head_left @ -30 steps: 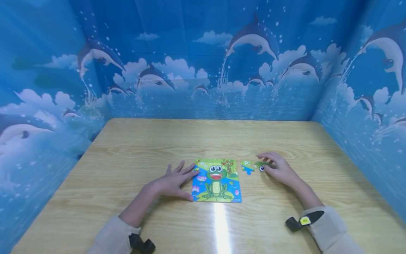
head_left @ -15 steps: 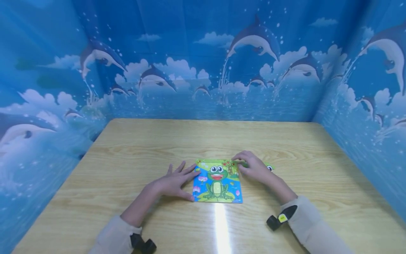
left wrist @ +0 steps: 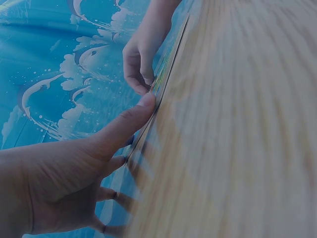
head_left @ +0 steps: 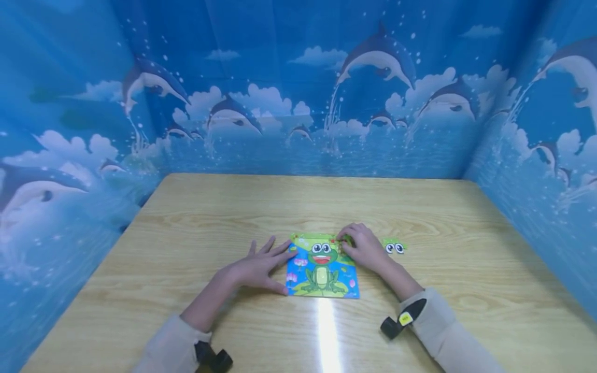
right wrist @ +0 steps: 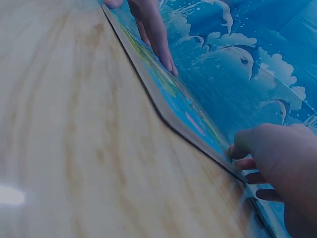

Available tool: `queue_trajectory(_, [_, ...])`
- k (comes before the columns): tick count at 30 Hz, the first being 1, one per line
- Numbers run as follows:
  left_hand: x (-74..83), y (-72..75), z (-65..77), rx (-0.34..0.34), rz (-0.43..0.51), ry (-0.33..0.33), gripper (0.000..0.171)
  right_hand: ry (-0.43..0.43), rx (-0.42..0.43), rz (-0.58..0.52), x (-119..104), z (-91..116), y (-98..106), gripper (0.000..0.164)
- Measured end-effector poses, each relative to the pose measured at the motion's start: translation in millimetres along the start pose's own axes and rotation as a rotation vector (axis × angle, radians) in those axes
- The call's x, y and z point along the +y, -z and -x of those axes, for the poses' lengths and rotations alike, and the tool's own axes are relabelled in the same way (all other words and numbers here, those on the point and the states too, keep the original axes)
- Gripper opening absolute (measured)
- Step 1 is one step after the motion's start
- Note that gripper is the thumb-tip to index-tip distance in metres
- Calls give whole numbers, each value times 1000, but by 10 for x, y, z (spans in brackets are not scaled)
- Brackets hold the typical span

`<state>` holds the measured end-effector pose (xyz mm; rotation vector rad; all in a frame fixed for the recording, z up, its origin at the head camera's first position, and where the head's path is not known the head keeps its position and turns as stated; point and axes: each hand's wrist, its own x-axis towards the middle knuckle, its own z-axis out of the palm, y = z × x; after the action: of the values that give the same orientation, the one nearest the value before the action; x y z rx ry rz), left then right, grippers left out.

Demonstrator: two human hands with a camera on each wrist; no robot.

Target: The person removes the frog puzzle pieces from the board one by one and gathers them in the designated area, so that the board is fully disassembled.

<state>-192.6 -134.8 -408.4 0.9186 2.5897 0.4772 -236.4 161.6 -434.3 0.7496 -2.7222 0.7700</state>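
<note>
A frog picture puzzle board (head_left: 323,277) lies flat on the table. My left hand (head_left: 257,268) rests at its left edge, fingers spread, with the forefinger over the picture and the thumb at the lower left corner. At the board's upper right corner, my right hand (head_left: 364,248) pinches a small green puzzle piece (head_left: 347,239) between thumb and fingers; most of the piece is hidden by the hand. In the right wrist view, the right thumb and fingers (right wrist: 242,148) are right at the board's edge. A puzzle piece with two frog eyes (head_left: 395,247) lies to the right of this hand.
The wooden table (head_left: 224,207) reaches back to a blue dolphin-print curtain (head_left: 280,103), which also hangs along both sides. A bright light reflection (head_left: 328,331) falls on the table in front of the board. Each wrist wears a black camera strap.
My right hand has moved left from the loose pieces to the board's upper right corner, taking a piece along. The eyes piece is now uncovered. My left hand has stayed on the board.
</note>
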Motion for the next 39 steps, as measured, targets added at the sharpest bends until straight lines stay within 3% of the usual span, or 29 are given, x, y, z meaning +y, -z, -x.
queue_trajectory(10, [22, 5, -26, -6, -14, 16, 91, 21, 33, -21, 63, 20, -32, 10])
queue_trajectory(39, [-3, -1, -22, -9, -12, 21, 92, 55, 18, -60, 70, 14, -78, 18])
